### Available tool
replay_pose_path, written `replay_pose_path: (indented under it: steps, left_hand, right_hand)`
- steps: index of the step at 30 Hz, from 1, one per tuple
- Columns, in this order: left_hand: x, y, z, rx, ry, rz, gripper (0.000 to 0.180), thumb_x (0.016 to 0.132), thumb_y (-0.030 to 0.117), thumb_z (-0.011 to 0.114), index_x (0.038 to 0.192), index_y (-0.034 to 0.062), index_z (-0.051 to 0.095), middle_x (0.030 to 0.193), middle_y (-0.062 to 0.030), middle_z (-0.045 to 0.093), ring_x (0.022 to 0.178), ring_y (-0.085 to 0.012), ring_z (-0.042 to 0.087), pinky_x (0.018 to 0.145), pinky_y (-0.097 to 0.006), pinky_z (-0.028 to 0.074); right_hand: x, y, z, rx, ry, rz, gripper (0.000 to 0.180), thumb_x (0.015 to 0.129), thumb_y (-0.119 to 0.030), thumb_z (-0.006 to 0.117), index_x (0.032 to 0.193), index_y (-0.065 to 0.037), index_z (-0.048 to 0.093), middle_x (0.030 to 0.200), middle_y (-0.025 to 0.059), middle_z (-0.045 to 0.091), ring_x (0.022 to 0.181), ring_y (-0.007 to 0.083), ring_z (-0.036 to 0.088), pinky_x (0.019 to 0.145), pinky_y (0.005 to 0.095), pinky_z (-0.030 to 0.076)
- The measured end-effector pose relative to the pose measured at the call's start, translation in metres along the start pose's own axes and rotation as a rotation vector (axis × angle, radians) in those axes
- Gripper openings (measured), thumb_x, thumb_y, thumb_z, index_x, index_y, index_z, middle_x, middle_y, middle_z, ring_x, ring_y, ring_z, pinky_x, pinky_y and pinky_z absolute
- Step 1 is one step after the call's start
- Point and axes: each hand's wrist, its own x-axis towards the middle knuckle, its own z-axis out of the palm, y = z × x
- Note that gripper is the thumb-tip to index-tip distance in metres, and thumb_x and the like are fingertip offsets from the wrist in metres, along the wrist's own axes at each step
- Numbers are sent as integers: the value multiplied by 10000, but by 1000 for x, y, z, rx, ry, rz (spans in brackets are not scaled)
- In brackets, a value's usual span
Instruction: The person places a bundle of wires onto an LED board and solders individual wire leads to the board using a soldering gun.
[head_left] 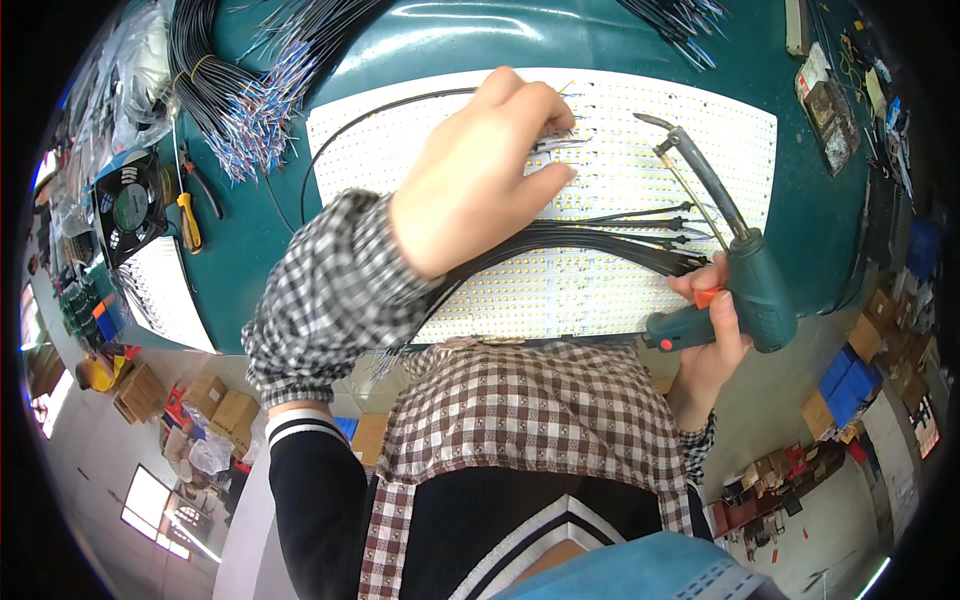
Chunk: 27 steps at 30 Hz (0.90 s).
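My left hand [480, 175] is over the upper middle of white LED boards [390, 150], its fingers curled in a pinch. A thin black cable [375, 102] arcs from the left and passes behind this hand; fine wire ends show by the fingertips, partly hidden. In my right hand [715, 335] is a green soldering gun [760, 290] with a red trigger. Its bent tip [655, 121] points up and left above the boards, apart from the left fingers. A bundle of black cables [570, 237] lies across the boards below my left hand, its ends near the gun.
Large bundles of black cables [200, 60] with stripped coloured ends lie at the back left of the green table [600, 40]. A yellow-handled screwdriver [188, 222], pliers [207, 190] and a black fan [128, 208] sit at left. A soiled box-like holder [830, 120] is at far right.
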Motion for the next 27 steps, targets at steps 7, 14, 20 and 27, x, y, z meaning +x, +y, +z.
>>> replay_pose_path:
  steps: [7, 14, 20, 27]
  left_hand:
    - [-51, -31, -89, -118, 9, -317, 97, 795, 49, 622, 875, 10, 585, 778, -18, 579, 638, -72, 478, 563, -211, 398]
    - [-52, -4, -75, 657, 343, 108, 214, 741, 14, 620, 953, 26, 597, 968, -140, 591, 892, -296, 586, 748, -336, 466]
    - [-10, -3, -14, 295, 176, 273, 145, 750, 71, 637, 886, 37, 600, 854, -89, 572, 792, -279, 554, 678, -341, 446]
    - [10, -27, -8, 355, 51, 422, 140, 715, 77, 650, 838, 73, 583, 833, -57, 549, 773, -249, 517, 650, -345, 415]
  right_hand:
    - [6, 10, -10, 100, -87, -35, 360, 859, -152, 528, 1148, 56, 478, 907, 124, 568, 783, 226, 589, 733, 381, 527]
    - [5, 14, -15, 127, -56, -30, 364, 859, -150, 516, 1143, 75, 472, 890, 131, 572, 785, 230, 603, 700, 381, 546]
    - [0, 10, -18, 150, -52, -88, 364, 847, -129, 511, 1134, 91, 471, 886, 137, 576, 767, 236, 615, 665, 372, 559]
    - [-16, 5, -13, -71, -64, -11, 353, 869, -132, 496, 1157, 69, 469, 909, 123, 568, 806, 229, 605, 665, 331, 547]
